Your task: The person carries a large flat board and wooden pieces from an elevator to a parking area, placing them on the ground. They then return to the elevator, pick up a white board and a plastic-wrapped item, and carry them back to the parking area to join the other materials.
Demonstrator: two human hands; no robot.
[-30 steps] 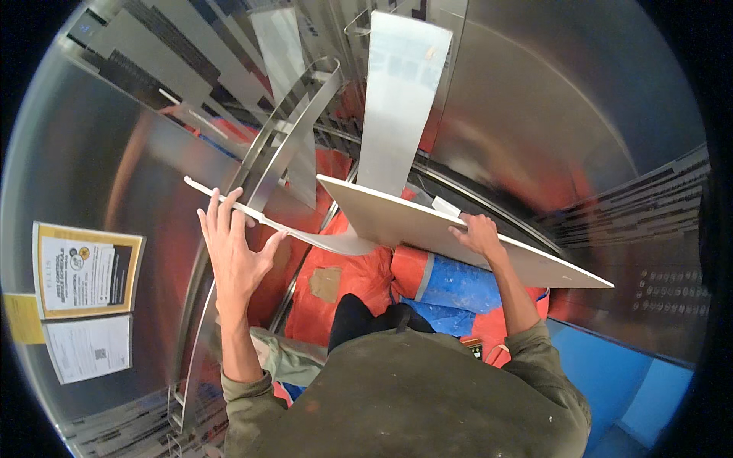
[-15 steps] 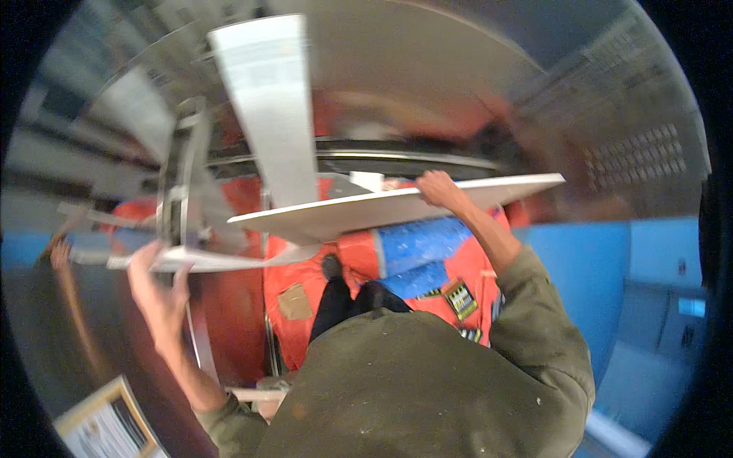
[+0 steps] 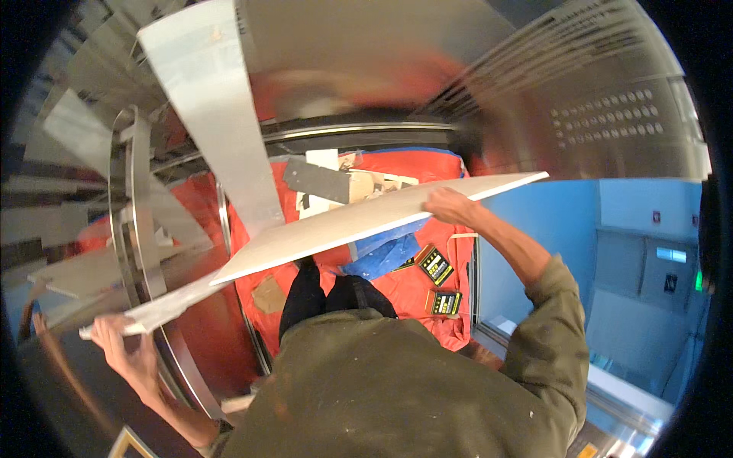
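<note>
A wide pale board (image 3: 328, 229) with a white edge, which looks like drywall, slants across in front of my body. My right hand (image 3: 452, 206) grips its upper edge toward the right end. At the lower left, my left hand (image 3: 126, 355) has its fingers over the end of a narrower pale board piece (image 3: 179, 300), thumb below. That piece meets the wide board's left end; I cannot tell whether the two are joined. Behind them a tall white strip (image 3: 210, 99) stands tilted against the metal wall.
Red sheeting (image 3: 343, 305) covers the floor, with blue plastic (image 3: 385, 252), a grey piece (image 3: 317, 181) among scraps and black-and-yellow packages (image 3: 435, 265) on it. A metal handrail (image 3: 141, 206) runs along the left wall. Button rows (image 3: 607, 118) line the right wall, beside a blue-lit opening (image 3: 550, 237).
My left hand has moved down and left with the narrow piece's end. The wide board has tilted more, its left end lower. The whole view has turned, shifting the tall strip leftward.
</note>
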